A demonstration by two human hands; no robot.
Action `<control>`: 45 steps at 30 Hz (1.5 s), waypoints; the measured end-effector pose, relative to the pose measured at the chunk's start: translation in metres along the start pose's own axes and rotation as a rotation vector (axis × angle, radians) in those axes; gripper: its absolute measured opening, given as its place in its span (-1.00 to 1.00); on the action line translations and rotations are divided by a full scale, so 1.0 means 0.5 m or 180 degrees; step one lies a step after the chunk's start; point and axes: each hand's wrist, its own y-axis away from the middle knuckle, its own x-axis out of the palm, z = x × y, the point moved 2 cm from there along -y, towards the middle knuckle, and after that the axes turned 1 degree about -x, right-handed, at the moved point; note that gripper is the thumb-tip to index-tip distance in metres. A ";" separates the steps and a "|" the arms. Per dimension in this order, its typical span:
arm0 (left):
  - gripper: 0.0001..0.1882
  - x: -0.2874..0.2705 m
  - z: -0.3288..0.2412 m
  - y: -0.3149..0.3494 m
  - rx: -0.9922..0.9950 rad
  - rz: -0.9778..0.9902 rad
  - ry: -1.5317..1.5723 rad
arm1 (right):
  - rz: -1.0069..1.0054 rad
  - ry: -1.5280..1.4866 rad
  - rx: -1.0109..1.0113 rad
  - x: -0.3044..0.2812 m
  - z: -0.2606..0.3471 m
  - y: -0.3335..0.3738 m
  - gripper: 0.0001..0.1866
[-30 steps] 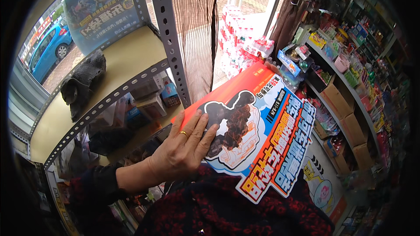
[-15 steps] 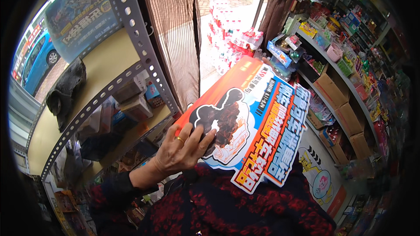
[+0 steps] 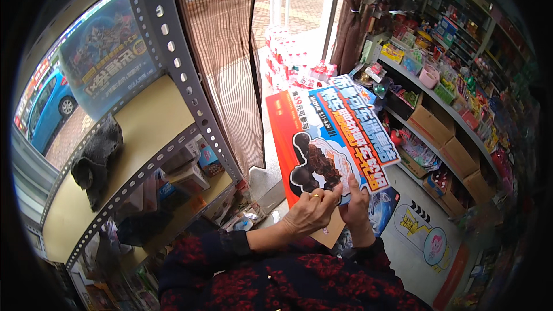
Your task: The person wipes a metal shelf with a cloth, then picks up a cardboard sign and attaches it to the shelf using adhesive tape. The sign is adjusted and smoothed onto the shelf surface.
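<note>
A cardboard display sign (image 3: 288, 129), red and blue with big cut-out lettering along its right side and a dark shape on its front, is tilted up before me. My right hand (image 3: 358, 214) grips its lower edge, thumb on the front and the other fingers hidden. Close beside it, my left hand (image 3: 311, 213), with a gold ring, has its fingers bent and pinched at the same lower edge. Beneath the hands shows a tan cardboard piece (image 3: 329, 229). A dark blue printed panel (image 3: 382, 206) sticks out behind the sign's lower right.
A metal-framed shelf (image 3: 147, 112) on the left carries a crumpled dark object (image 3: 98, 158). Brown mesh curtains (image 3: 222, 69) hang at the doorway, with stacked bottle packs (image 3: 279, 57) beyond. Stocked shelves (image 3: 429, 83) with cardboard boxes (image 3: 432, 121) line the right.
The sign has turned more upright and its lettered side has swung up. My left hand has moved right along it, and my right hand has come into view holding its edge.
</note>
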 end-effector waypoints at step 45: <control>-0.38 -0.547 -0.043 0.506 -0.5621 -0.4037 0.0575 | 0.3109 -0.2695 -0.0395 0.130 0.250 -0.289 -0.71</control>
